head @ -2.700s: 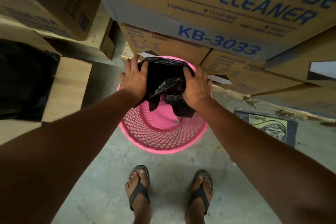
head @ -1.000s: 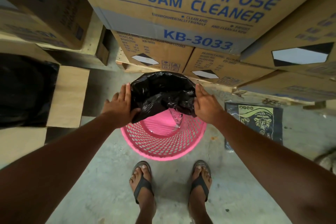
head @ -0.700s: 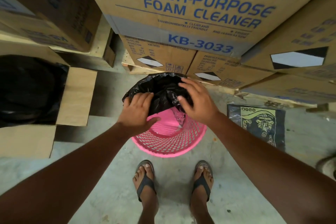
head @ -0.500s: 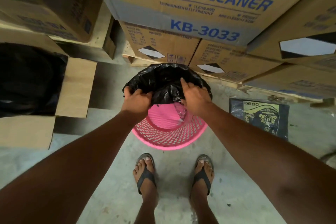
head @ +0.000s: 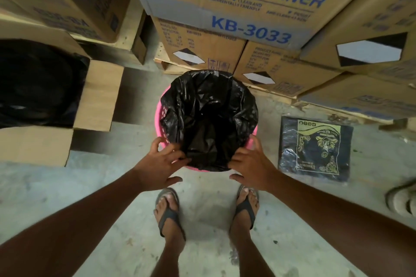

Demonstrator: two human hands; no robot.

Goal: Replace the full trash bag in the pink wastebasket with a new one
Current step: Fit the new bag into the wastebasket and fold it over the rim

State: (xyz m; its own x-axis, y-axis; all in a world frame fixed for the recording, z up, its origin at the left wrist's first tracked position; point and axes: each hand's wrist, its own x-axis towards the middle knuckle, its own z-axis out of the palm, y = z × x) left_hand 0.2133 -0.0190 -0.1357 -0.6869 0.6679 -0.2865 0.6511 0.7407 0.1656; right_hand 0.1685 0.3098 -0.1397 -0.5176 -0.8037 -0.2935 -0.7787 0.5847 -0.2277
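Observation:
A black trash bag (head: 209,117) lines the pink wastebasket (head: 158,117), spread over almost all of its rim; only slivers of pink mesh show at the left and right. My left hand (head: 161,164) pinches the bag's edge at the near left of the rim. At the near right of the rim, my right hand (head: 251,164) holds the same edge with its fingers curled on the plastic. The basket stands on the concrete floor just beyond my two sandalled feet.
Stacked cardboard boxes (head: 236,2) of foam cleaner rise right behind the basket. An open carton (head: 96,94) holding a filled black bag (head: 38,83) sits at the left. A flat pack of trash bags (head: 315,146) lies on the floor to the right.
The bag, which covered only the far half of the rim, now covers the whole opening. Both hands have moved from the far side to the near side of the rim.

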